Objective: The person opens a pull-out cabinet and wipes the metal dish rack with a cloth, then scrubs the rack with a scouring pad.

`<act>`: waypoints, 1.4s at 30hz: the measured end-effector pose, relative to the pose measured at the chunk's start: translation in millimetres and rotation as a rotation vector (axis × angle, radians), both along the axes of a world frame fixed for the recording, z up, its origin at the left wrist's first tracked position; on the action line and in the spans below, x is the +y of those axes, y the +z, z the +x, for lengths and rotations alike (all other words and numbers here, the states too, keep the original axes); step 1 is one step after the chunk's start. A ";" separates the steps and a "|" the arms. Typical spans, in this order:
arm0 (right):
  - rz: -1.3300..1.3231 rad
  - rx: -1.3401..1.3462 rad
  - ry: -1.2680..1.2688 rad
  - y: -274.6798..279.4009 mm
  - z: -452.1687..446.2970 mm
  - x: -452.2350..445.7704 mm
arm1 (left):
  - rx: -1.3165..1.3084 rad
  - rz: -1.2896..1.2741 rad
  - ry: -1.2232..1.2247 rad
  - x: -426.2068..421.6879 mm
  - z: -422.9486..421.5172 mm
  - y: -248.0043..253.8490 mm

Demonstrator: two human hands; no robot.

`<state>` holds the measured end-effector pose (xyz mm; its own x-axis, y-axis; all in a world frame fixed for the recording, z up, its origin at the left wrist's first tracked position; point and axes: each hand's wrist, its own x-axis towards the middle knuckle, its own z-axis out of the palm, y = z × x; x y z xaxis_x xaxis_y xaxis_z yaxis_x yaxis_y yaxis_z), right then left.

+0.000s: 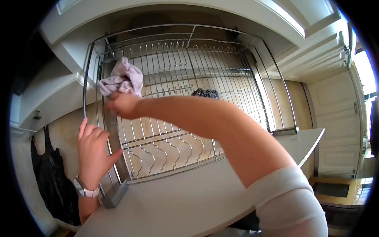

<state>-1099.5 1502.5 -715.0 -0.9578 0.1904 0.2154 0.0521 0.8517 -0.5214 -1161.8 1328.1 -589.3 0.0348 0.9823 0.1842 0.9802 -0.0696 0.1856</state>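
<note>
A pale pink cloth lies bunched over the left side of a pulled-out wire dish rack. My right hand is closed at the cloth's lower edge, its fingers smeared by motion. With a watch on its wrist, my left hand rests against the rack's left side rail, fingers apart and thumb stretched toward the inner frame. A dark, curly scouring pad sits on the wires near the middle, partly hidden behind my right forearm.
The rack's white front panel is nearest to me. A black bag hangs at the left. White cabinets stand on the right, and an open cabinet door is at the left. Raised metal rails border the rack.
</note>
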 end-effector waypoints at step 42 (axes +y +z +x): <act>-0.078 -0.476 -0.197 49.0 140.1 12.9 | -0.110 0.092 -0.020 -5.2 -14.9 -13.4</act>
